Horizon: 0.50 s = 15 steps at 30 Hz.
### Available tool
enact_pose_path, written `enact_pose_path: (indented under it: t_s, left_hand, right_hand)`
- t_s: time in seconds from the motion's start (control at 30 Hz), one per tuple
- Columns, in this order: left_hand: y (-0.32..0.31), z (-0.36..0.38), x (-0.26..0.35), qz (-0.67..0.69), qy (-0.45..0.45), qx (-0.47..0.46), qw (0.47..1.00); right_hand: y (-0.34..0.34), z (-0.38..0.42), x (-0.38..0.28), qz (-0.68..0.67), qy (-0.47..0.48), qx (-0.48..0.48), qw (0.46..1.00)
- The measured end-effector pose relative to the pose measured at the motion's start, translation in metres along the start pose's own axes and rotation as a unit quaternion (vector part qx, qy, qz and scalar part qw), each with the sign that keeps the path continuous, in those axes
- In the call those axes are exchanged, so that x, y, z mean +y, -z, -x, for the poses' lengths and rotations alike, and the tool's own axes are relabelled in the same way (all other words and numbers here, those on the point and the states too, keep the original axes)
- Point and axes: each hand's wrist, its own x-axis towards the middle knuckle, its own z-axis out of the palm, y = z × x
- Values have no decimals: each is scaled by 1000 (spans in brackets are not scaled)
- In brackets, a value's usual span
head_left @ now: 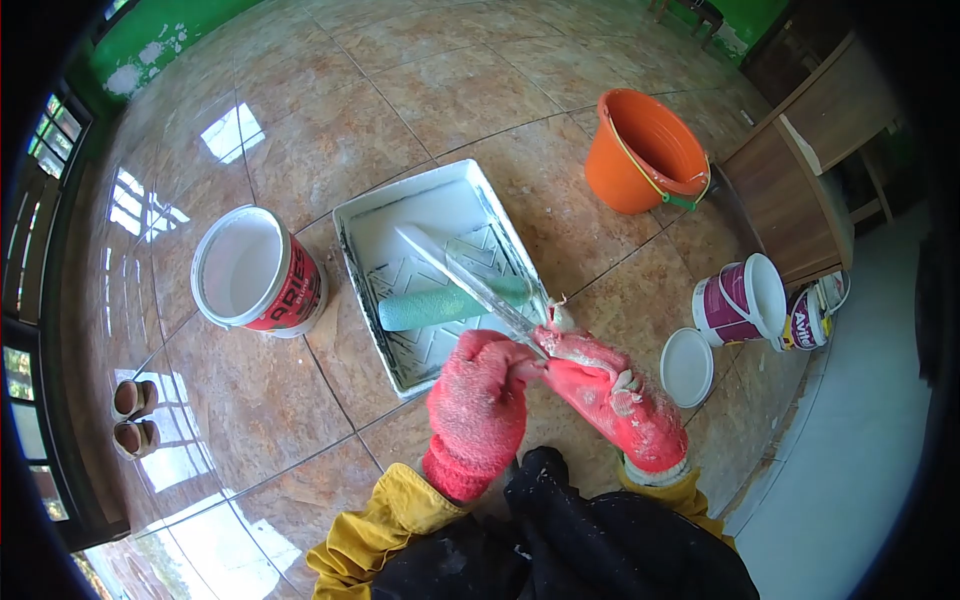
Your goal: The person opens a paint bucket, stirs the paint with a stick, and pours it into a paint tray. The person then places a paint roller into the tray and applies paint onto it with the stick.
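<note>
Left hand: the left hand point(477, 400), in a pink-red work glove, is closed, fingers curled in at the lower end of the pale strip. What lies inside the curl is hidden.
Right hand: the right hand point(612, 400), gloved alike and smeared with whitish matter, reaches in from the other side, its fingers bunched against the strip's lower part. Firmness of grip cannot be told.
Pale strip: the long, narrow pale strip point(462, 278) slants from between the hands across the tray, passing over the roller. Its far end is above the white paint; contact with it cannot be confirmed.
Roller: the green roller point(430, 308) lies crosswise in the tray, on the ridged part.
Tray: the white paint tray point(361, 300) sits on the tiled floor point(500, 120), dark smears along its rim.
Left of tray: the red-labelled pail point(290, 290), marked "ARIES", stands open, white inside. A pair of shoes point(130, 438) lies farther toward the window side.
Right of tray: the orange bucket point(615, 170) stands beyond, near the wooden furniture point(785, 200). Nearer, the purple-labelled pail point(722, 303) is open and tilted; the round white lid point(687, 368) lies just beside it, and the smaller tub point(806, 320) is behind.
Clothing: yellow sleeves point(395, 515), dark garment below.
</note>
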Motion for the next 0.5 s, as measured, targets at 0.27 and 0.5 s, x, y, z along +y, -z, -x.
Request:
enact_pose_path:
  t_s: [0.27, 0.5]
  left_hand:
    - [6, -1, -3, -6, 14, -4, 1000]
    - [3, 3, -36, 60, 45, -31, 997]
  right_hand:
    - [-1, -2, 1, -52, -36, -4, 998]
    - [-5, -17, 40, -335, -115, -3, 935]
